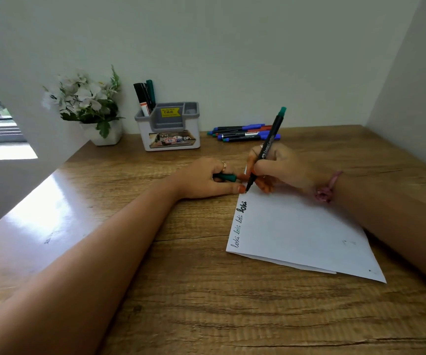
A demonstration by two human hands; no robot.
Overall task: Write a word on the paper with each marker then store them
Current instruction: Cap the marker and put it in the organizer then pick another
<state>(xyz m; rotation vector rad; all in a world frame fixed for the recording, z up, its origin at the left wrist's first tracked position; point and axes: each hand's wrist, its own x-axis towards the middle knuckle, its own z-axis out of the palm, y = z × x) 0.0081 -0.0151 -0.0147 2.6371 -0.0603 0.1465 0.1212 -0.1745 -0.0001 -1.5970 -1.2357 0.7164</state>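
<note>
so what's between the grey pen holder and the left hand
Only bare wooden desk between the grey-and-white pen holder and the left hand, in the head view.

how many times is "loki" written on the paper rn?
3, all along the left edge of the paper: one near the bottom corner, one mid-edge, one bolder just below the marker tip. None seem hidden.
</note>
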